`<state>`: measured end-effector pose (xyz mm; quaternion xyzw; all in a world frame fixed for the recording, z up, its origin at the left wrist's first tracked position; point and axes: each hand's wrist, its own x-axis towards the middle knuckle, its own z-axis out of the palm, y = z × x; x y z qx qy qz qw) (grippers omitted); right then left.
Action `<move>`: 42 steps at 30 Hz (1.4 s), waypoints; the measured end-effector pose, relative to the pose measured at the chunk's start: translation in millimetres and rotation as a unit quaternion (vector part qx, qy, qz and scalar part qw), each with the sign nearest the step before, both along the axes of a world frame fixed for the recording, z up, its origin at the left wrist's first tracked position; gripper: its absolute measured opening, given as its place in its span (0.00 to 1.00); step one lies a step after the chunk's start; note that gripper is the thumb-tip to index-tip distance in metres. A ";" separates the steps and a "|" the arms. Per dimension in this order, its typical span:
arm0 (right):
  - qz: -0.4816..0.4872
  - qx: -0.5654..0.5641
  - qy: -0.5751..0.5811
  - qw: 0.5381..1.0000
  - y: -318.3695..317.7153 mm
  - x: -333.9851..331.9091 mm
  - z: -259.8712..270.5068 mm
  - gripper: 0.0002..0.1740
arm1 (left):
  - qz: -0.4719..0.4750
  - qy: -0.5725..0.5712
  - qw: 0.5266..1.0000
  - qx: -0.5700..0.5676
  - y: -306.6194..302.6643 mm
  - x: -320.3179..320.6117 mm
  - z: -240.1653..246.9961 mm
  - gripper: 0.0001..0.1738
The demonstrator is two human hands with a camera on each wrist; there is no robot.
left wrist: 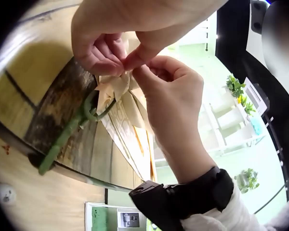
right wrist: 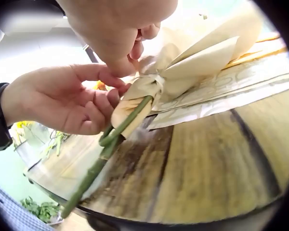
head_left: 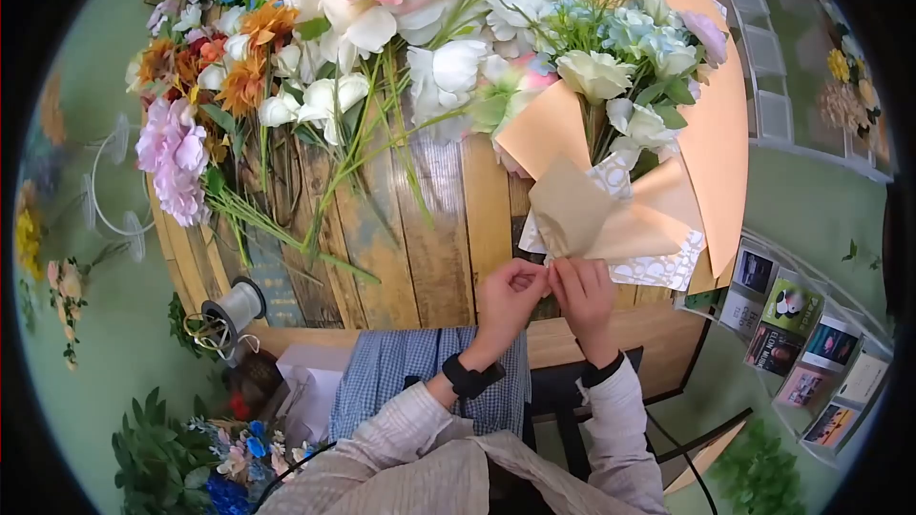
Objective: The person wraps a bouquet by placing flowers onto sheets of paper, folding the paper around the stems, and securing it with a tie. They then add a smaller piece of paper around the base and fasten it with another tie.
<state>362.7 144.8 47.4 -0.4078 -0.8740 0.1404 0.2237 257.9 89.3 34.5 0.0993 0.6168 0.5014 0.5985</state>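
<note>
A bouquet [head_left: 596, 76] of artificial white, pale blue and lilac flowers lies wrapped in peach and tan paper [head_left: 568, 205] with a white patterned sheet. A thin pale string [right wrist: 159, 83] circles the gathered neck of the wrap. My left hand [head_left: 510, 298] and right hand [head_left: 584, 298] meet at that neck, fingertips together, pinching the string between thumbs and index fingers. Most of the pinched string is hidden behind the fingers. Green stems [right wrist: 91, 175], one bent into a loop, stick out below the paper toward the table's near edge.
Loose artificial flowers [head_left: 329, 105] with long stems cover the left and back of the wooden table [head_left: 439, 267]. A spool [head_left: 237, 305] sits at the left front edge. Large peach paper [head_left: 714, 162] lies to the right. A rack of cards [head_left: 806, 324] stands beyond the table.
</note>
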 end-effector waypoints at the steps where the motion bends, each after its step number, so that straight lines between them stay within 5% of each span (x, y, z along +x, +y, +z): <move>1: 0.041 0.011 -0.018 0.999 3.5 1.8 0.6 0.14 | -0.038 0.050 0.998 -0.005 1.7 -2.8 3.9 0.05; 9: 0.142 0.019 -0.099 0.985 25.5 -4.7 3.6 0.17 | -0.184 0.124 0.975 -0.001 14.7 -25.9 -3.2 0.05; 14: 0.074 -0.027 -0.101 0.992 21.6 -3.9 15.6 0.16 | -0.202 0.033 0.979 0.025 13.7 -25.7 -11.6 0.06; 20: -0.048 -0.045 0.003 0.998 -0.6 6.0 28.1 0.13 | -0.208 0.060 0.976 0.029 12.7 -22.9 -15.1 0.07; 27: -0.038 -0.054 0.011 0.998 -16.9 -2.0 6.8 0.13 | -0.222 0.094 0.971 -0.005 16.8 -27.7 2.9 0.06; 29: -0.043 -0.057 0.017 0.997 -17.4 -1.4 3.6 0.13 | -0.233 0.249 0.936 0.081 17.2 -29.4 7.7 0.07; 42: -0.084 -0.061 0.060 0.993 -19.8 0.4 -5.5 0.11 | -0.258 0.309 0.887 0.226 38.3 -37.5 -2.7 0.08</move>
